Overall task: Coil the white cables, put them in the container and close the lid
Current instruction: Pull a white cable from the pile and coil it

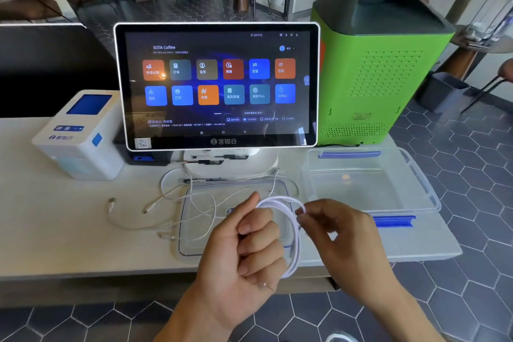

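Together left hand (249, 241) and right hand (333, 228) (fingers curled) grip coiled cable (294, 233).

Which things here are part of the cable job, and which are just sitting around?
Job:
- coil, held by left hand and right hand
- loose cables
- container, open
- lid, flat under the cables

Lying about:
- touchscreen
- printer
- green box
- pens

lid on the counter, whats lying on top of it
Loose white cables trail across the clear lid. The hands holding the coil cover its right part, so anything there is hidden.
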